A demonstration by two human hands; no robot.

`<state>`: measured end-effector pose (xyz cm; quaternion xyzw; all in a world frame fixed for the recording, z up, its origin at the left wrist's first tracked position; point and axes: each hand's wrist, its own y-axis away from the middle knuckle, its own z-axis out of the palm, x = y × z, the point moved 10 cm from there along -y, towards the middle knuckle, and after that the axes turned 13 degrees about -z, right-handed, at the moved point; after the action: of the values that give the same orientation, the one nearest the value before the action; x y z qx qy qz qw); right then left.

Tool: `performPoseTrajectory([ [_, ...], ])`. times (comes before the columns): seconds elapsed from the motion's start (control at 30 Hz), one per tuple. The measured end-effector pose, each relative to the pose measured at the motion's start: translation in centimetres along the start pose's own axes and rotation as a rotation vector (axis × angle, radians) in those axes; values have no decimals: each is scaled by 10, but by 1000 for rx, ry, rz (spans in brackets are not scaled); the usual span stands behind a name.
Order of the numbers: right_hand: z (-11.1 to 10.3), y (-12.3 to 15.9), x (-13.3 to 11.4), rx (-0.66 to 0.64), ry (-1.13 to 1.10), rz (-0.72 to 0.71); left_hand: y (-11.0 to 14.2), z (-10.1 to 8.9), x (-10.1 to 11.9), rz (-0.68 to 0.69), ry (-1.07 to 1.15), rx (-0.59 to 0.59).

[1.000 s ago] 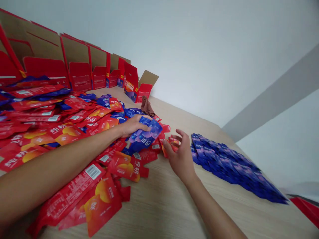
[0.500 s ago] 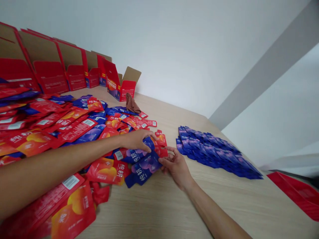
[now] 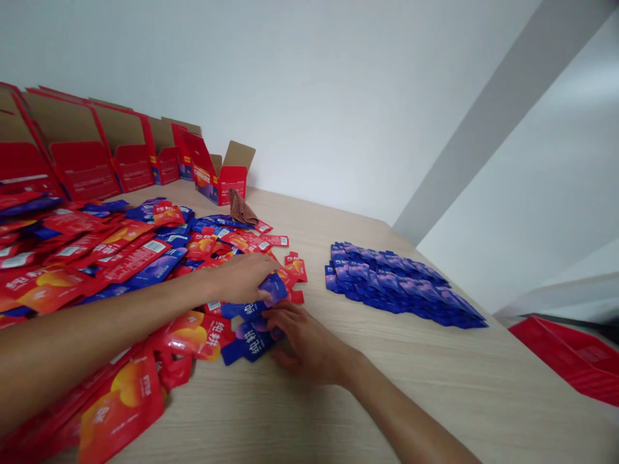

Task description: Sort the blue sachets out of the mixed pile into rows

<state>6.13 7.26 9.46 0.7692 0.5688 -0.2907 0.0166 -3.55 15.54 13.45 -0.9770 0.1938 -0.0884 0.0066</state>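
Note:
A big heap of red sachets (image 3: 97,258) mixed with blue ones covers the left of the wooden table (image 3: 338,412). My left hand (image 3: 242,277) reaches over the heap and pinches a blue sachet (image 3: 261,298) at its near right edge. My right hand (image 3: 304,345) lies palm down just in front, its fingers pressing on a second blue sachet (image 3: 249,341) that rests flat on the table. To the right lies a tidy overlapping row of blue sachets (image 3: 401,283), apart from both hands.
Open red cardboard boxes (image 3: 120,154) stand in a line along the back left by the white wall. A brown cloth (image 3: 240,209) lies near the last box. A red tray (image 3: 570,357) sits beyond the table's right edge.
Both hands drew back toward me along the heap's edge. The blue sachet came out of the pile onto the bare table, and my right hand went from open in the air to pressing on it.

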Motion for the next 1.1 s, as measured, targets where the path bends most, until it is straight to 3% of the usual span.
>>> performPoseTrajectory([
  [0.17,8,5,0,-99,166,46,22,9,6,-47,-101,-78],
  [0.27,12,18,-8,-109,299,-2,29,14,15,-46,-125,-87],
  [0.37,9,35,-24,-7,480,-52,34,19,28,-21,-139,-96],
  [0.47,-13,65,-40,207,532,-45,40,27,37,9,-143,-88],
  [0.6,-70,148,-37,501,597,102,49,47,44,59,-147,-66],
  [0.7,-125,245,-10,602,921,481,56,73,52,107,-202,-85],
  [0.8,-165,333,13,655,1070,760,60,100,69,175,-265,-122],
  [0.9,-178,387,33,624,1096,955,67,112,95,297,-217,-125],
  [1.0,-170,412,51,534,1045,1079,79,109,121,413,-150,-28],
  [1.1,-159,426,65,478,993,1138,92,109,126,362,-171,120],
])
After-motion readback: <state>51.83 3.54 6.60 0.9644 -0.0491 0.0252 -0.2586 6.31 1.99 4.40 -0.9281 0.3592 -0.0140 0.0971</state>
